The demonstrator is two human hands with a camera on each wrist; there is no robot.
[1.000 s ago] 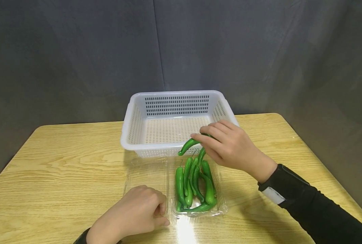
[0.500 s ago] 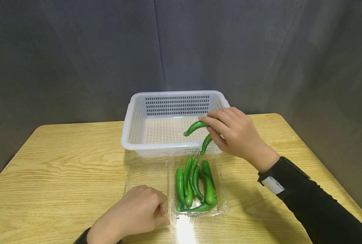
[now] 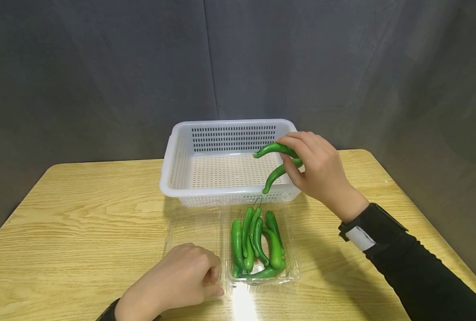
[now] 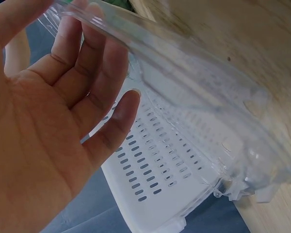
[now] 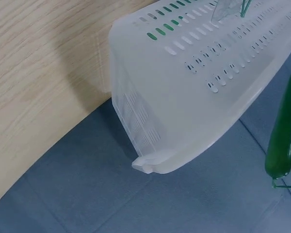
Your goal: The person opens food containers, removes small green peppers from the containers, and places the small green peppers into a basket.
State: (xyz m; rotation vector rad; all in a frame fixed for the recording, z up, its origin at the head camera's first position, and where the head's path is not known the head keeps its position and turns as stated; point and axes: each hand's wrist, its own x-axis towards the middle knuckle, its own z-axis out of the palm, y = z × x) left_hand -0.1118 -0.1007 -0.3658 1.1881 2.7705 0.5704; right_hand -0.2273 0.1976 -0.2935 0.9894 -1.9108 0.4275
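My right hand [image 3: 318,167] holds two green chili peppers between thumb and fingers above the right side of the white basket [image 3: 205,192]. The upper pepper [image 3: 273,149] points left and the lower pepper [image 3: 277,174] slants down over the basket's front rim. In the right wrist view, a dark green pepper [image 5: 281,141] with a thin stem hangs at the right edge. My left hand [image 3: 181,274] pinches the near edge of the clear plastic container [image 3: 295,274], by the fold to its opened lid [image 3: 195,229]; its curled fingers [image 4: 89,53] meet the plastic rim.
Several green peppers [image 3: 238,245] lie in the container's right half, directly before the basket. The wooden table [image 3: 101,214] ends at a grey curtain [image 3: 133,80] behind the basket.
My right hand has risen and moved away from the container with the two peppers, up over the basket's right side. My left hand has stayed in place.
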